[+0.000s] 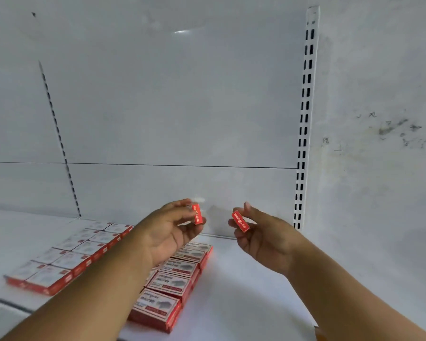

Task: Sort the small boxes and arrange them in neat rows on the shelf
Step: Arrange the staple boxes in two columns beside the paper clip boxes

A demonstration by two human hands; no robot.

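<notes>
small boxes [175, 284] with red sides and white printed tops lie flat on the white shelf [244, 286] in two groups. the left group [67, 257] is two boxes wide and runs back toward the rear panel [158, 107]; about five rows show, roughly ten boxes, though blur makes the far ones hard to count. the nearer group sits just to its right, partly behind your left forearm; five boxes show in its right-hand column, and it looks stacked two layers high at the front edge. the shelf holds nothing else that can be made out.

your left hand [169, 228] is curled, thumb and fingertips pinched on one small red box [197, 214], held on end above the shelf with its red side facing you. your right hand [261, 237] is likewise half closed, with thumb and fingers gripping a second red box [240, 221], tilted, also in the air. the two held boxes are near each other but apart, in front of the rear panel and above the back of the nearer group. a slotted upright [305, 119] stands to the right of your right hand.
</notes>
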